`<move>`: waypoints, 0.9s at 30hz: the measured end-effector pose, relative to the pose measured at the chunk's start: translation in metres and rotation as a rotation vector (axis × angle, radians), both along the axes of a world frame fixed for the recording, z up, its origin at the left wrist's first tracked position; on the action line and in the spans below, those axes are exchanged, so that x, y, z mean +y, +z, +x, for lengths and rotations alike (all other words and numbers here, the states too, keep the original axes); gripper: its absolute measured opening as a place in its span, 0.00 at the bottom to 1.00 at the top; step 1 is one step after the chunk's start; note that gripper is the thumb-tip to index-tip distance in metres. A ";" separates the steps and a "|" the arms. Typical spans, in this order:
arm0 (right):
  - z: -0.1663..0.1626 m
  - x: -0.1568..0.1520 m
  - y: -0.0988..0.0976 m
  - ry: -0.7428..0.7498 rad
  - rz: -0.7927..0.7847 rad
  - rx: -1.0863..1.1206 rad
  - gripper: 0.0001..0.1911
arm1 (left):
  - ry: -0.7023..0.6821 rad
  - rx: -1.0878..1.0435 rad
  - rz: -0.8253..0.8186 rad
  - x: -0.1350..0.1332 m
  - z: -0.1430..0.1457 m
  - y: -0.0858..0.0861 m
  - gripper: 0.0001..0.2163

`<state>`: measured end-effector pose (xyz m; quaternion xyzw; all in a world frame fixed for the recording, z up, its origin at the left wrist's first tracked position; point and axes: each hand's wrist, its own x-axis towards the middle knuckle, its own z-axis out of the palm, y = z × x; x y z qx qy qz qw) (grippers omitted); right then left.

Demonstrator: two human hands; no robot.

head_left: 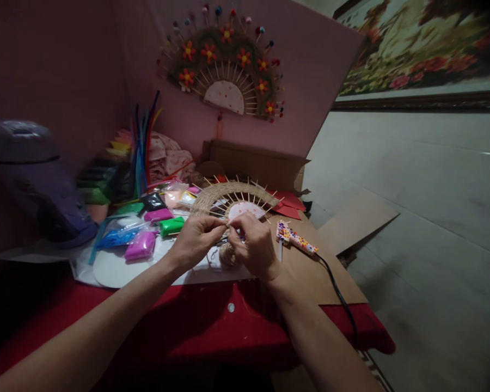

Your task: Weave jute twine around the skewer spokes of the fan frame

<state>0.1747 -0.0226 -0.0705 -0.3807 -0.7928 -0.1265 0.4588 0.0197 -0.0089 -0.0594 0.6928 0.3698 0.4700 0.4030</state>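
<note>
A half-round fan of thin wooden sticks [212,197], woven with jute twine, lies on the table with a pink-dotted white half-disc [245,209] at its centre. My left hand [200,237] and my right hand [253,242] meet at the fan's near edge. Thumb and finger of each are pinched together on what looks like a short bit of twine; the fingertips cover most of it. Just below them sits a ball of jute twine [227,255]. Right of my right hand, a flower-patterned glue gun [296,238] rests on brown cardboard.
Packets of coloured clay [141,245] and a white board [118,272] lie to the left. A purple container [41,185] stands far left, near upright pipe cleaners [145,147]. A finished flowered fan [224,65] hangs on a pink panel behind. Red cloth [188,321] covers the table.
</note>
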 end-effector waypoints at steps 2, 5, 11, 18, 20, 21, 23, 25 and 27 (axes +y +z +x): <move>0.000 0.001 -0.001 0.006 0.000 0.016 0.03 | 0.005 -0.005 -0.015 -0.001 0.000 0.000 0.09; 0.000 0.001 -0.001 0.033 -0.006 0.028 0.04 | 0.018 -0.027 -0.059 -0.003 0.001 0.001 0.10; 0.002 0.001 -0.001 0.045 -0.019 0.036 0.04 | 0.000 -0.112 -0.155 -0.003 0.002 0.005 0.10; 0.003 0.001 0.000 0.046 -0.058 0.109 0.04 | -0.004 -0.139 -0.171 -0.006 0.003 0.007 0.10; 0.004 0.001 0.002 0.060 -0.072 0.131 0.06 | 0.012 -0.149 -0.150 -0.006 0.002 0.008 0.09; 0.004 0.001 0.002 0.067 -0.075 0.135 0.07 | 0.020 -0.152 -0.134 -0.006 0.002 0.008 0.09; 0.003 0.000 0.003 0.086 -0.079 0.126 0.09 | 0.022 -0.144 -0.096 -0.006 0.002 0.009 0.09; 0.003 0.000 0.004 0.105 -0.077 0.104 0.08 | 0.013 -0.111 -0.057 -0.006 0.002 0.010 0.09; 0.003 0.000 0.004 0.116 -0.071 0.085 0.07 | 0.008 -0.067 -0.021 -0.006 0.002 0.011 0.09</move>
